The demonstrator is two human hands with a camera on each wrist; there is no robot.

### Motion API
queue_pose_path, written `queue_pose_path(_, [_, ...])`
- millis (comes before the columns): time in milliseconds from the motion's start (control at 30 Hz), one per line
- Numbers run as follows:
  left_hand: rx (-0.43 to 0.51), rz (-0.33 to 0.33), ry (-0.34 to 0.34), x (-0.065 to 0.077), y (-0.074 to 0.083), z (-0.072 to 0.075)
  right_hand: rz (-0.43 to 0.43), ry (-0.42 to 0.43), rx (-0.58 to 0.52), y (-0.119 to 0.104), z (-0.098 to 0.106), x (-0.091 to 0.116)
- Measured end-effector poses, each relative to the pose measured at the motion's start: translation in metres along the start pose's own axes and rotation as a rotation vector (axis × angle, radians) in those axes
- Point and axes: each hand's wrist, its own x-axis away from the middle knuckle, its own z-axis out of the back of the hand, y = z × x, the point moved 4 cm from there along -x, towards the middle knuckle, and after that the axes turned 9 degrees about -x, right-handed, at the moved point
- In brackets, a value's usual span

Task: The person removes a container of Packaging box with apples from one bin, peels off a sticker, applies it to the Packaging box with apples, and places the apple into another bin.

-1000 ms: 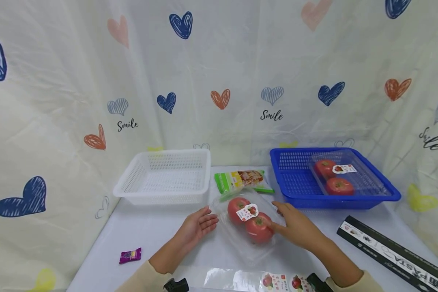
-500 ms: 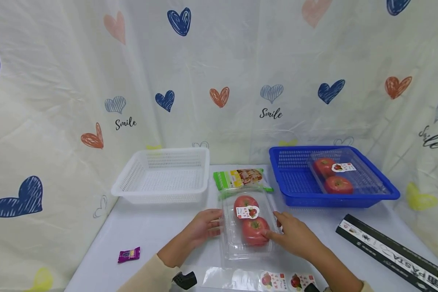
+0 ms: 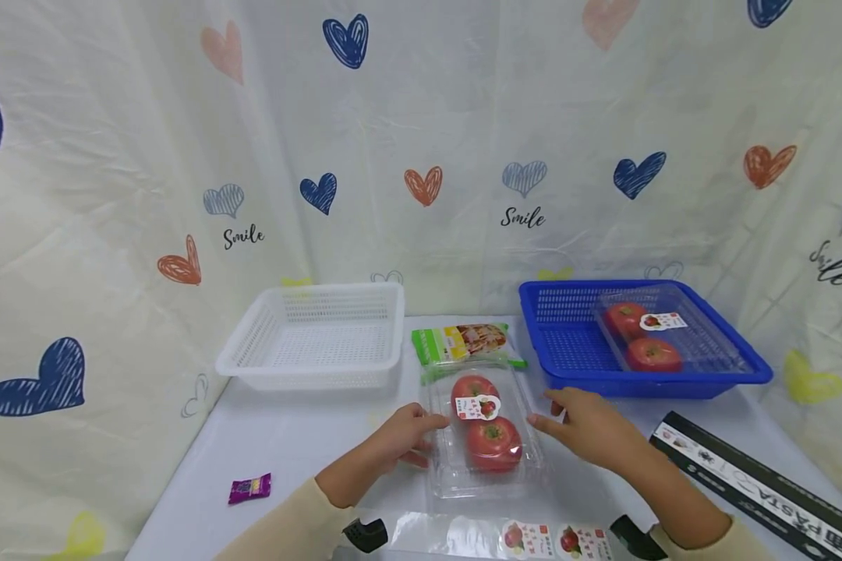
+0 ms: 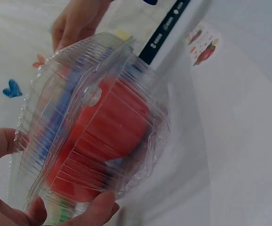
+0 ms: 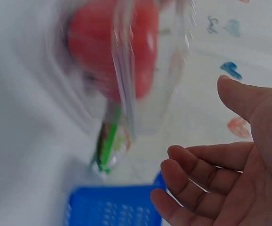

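Note:
A clear plastic clamshell box (image 3: 456, 475) with two tomatoes (image 3: 494, 445) inside stands at mid-table; a white label (image 3: 467, 408) lies across its lid. My left hand (image 3: 403, 438) holds the box's left side, thumb on the lid edge. In the left wrist view, the fingertips (image 4: 100, 207) reach the box's lower part. My right hand (image 3: 592, 428) is just off the box's right side, holding nothing. In the right wrist view its fingers (image 5: 206, 179) are spread and loosely bent, apart from the box.
Behind the box lies a green snack packet (image 3: 463, 343). A white basket (image 3: 316, 374) stands back left; a blue basket (image 3: 568, 382) with another tomato box (image 3: 702, 343) stands back right. A sticker strip (image 3: 456, 534), purple wrapped sweet (image 3: 249, 488) and long black carton (image 3: 758, 491) lie around.
The box has turned from slanted to nearly straight. My left hand has come in and taken its left side. My right hand has let go and drawn away to the right.

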Motion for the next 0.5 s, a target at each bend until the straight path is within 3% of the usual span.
queue_pose_path(133, [0.071, 0.013, 0.009, 0.001, -0.002, 0.001, 0.036, 0.068, 0.048, 0.013, 0.035, -0.004])
queue_pose_path(267, [0.126, 0.014, 0.009, 0.004, -0.001, 0.007, 0.007, 0.115, 0.096, 0.036, 0.081, -0.017])
queue_pose_path(500, [0.140, -0.007, -0.016, 0.003, 0.003, 0.013, -0.142, 0.136, 0.157, 0.115, 0.153, -0.038])
